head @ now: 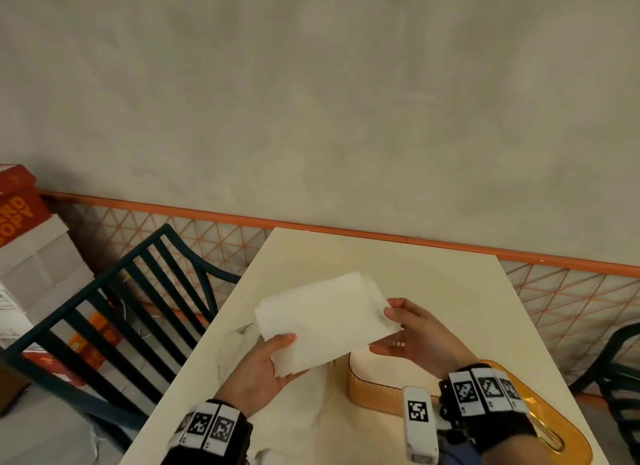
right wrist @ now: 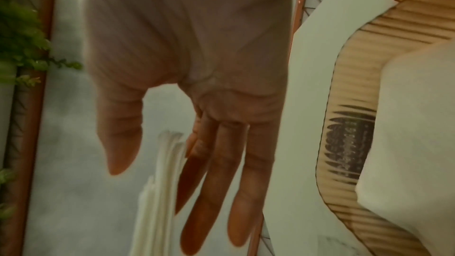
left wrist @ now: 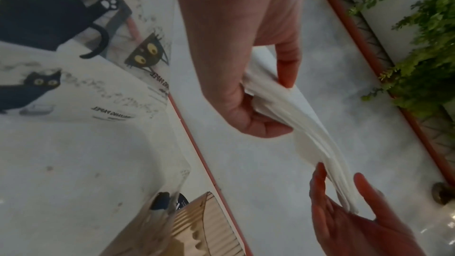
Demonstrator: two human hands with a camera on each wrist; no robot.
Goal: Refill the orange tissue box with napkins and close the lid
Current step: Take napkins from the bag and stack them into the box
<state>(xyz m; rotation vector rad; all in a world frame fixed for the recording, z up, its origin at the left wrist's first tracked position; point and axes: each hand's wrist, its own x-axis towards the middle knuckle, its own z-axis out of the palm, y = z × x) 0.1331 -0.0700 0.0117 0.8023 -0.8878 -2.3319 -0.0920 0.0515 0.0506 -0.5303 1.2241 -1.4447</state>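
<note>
Above table (head: 450, 284), both hands hold napkins (head: 322, 319): left hand (head: 263, 367) pinching near-left corner, right hand (head: 415, 340) fingers straight at right edge; box (head: 374, 392) open w/ lid off

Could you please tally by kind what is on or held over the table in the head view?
Napkin stacks: 1, held by left hand and right hand
Orange tissue boxes: 1
Orange lids: 1
Plastic napkin wrappers: 1
Total: 4
</note>
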